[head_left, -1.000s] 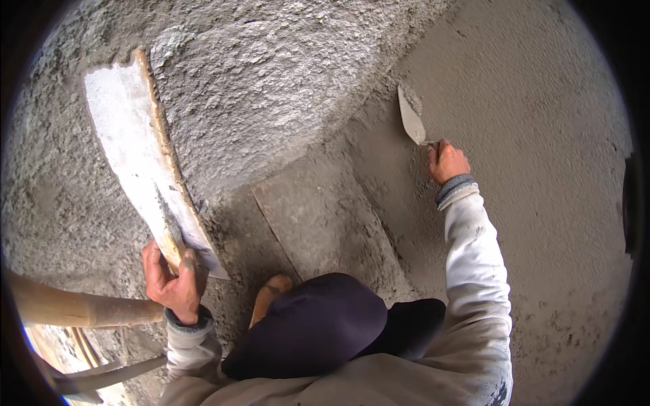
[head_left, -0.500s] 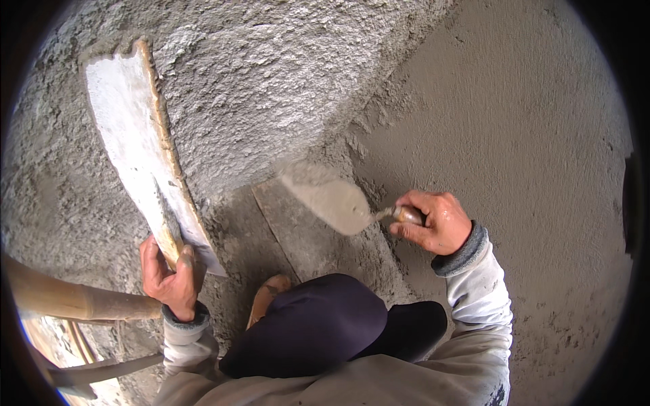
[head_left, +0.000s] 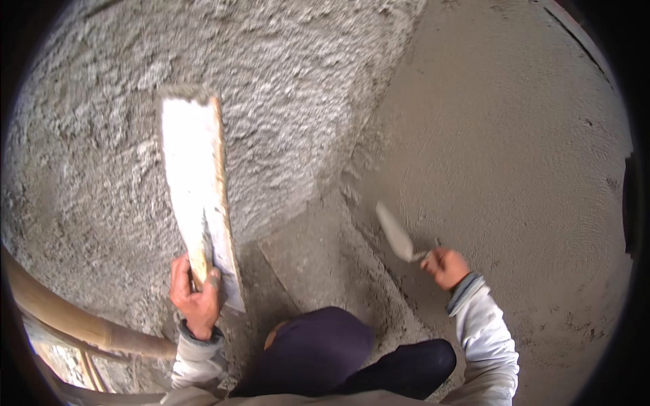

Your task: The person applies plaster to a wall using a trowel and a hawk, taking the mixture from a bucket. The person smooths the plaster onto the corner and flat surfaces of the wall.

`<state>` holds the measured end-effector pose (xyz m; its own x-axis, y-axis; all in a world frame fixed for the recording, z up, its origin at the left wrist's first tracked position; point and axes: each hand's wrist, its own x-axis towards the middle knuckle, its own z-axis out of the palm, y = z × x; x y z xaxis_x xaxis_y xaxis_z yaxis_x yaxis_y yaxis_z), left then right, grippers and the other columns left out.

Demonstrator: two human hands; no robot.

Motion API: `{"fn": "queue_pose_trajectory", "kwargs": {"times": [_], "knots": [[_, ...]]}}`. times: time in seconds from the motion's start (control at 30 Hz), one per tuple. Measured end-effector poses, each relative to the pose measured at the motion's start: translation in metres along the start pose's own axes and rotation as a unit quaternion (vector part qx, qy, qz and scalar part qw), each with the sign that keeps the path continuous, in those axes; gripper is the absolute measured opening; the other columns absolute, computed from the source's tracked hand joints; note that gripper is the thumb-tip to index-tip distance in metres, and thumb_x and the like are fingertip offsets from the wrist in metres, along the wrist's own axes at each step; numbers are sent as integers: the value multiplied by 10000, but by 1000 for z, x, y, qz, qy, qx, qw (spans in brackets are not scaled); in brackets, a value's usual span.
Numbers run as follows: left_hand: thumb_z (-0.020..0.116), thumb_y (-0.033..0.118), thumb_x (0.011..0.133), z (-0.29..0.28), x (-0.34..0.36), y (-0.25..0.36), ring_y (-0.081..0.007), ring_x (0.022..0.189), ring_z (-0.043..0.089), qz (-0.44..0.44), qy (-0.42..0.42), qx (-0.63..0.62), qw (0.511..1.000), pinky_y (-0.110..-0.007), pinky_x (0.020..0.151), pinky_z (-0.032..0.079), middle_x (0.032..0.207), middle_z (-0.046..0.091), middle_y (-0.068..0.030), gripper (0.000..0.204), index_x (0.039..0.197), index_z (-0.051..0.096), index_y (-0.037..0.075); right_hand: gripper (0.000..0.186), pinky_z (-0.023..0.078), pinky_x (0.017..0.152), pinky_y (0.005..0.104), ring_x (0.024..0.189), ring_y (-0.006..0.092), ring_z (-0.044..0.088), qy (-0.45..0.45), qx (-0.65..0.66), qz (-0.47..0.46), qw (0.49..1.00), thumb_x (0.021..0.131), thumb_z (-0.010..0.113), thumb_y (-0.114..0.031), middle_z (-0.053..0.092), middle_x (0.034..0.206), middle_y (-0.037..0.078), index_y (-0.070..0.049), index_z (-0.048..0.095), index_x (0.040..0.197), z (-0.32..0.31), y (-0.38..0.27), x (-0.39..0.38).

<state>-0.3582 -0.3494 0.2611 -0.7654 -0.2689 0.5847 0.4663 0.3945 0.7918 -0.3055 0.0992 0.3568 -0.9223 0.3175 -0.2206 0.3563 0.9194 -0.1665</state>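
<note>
My left hand (head_left: 196,298) is closed round the wooden handle of a long white plastering float (head_left: 189,169). The float points away from me, and grey mortar clings to its far end and right edge. In my right hand (head_left: 448,269) is a pointing trowel (head_left: 395,233), its small blade aimed up and left over the smooth grey plaster (head_left: 514,149) on the right. The blade looks mostly bare, though motion blurs it a little. Left of it lies a rough, lumpy wall coat (head_left: 291,88), with the float in front.
Bamboo poles (head_left: 88,318) cross the lower left, close to my left forearm. A grey board or slab (head_left: 318,250) lies in the corner between the rough and smooth surfaces. My dark-clothed knees (head_left: 325,345) are just below it.
The trowel has swung right and turned to a narrower angle, and the mortar seen on its blade no longer shows. The float stands more upright and appears further right as the view shifted.
</note>
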Motion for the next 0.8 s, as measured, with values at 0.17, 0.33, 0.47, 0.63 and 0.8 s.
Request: {"fn": "queue_pose_trajectory", "kwargs": {"times": [0.17,0.33,0.47,0.63,0.8], "knots": [[641,-4,698,27,-17,10,-233,872,550,11,-27,-19,999,-308,800,439,963,552,-134,396,1079,550,-67,549,442,949,435,1088,370,566,-242,-103,23,965,809,581,-320,568,1187,245,-13,490,1255,174,93,13],[619,13,803,13,-19,26,-148,905,532,-38,-37,0,999,-264,812,423,1009,554,-76,331,1115,546,-66,436,461,891,468,1013,411,576,-101,9,64,993,816,584,-304,597,1070,263,-24,508,1141,271,92,44],[621,-7,818,4,-25,23,-130,906,548,-50,-1,-25,998,-241,798,435,1008,597,-79,340,1143,541,-63,297,470,800,501,912,443,584,-12,104,37,994,831,588,-250,622,951,254,-19,540,1012,333,63,94],[613,-35,792,-6,-29,31,-157,959,528,-50,16,-7,999,-278,856,419,1058,547,-84,367,1147,530,-80,288,463,777,501,898,438,589,49,187,-30,981,800,599,-234,621,904,258,-22,519,977,297,41,78],[614,-21,796,7,-19,36,-158,928,524,-43,10,7,999,-269,836,417,1044,548,-76,356,1141,540,-69,302,485,757,459,862,423,612,-70,176,-51,980,779,623,-240,619,872,276,15,555,926,219,52,74]]}}
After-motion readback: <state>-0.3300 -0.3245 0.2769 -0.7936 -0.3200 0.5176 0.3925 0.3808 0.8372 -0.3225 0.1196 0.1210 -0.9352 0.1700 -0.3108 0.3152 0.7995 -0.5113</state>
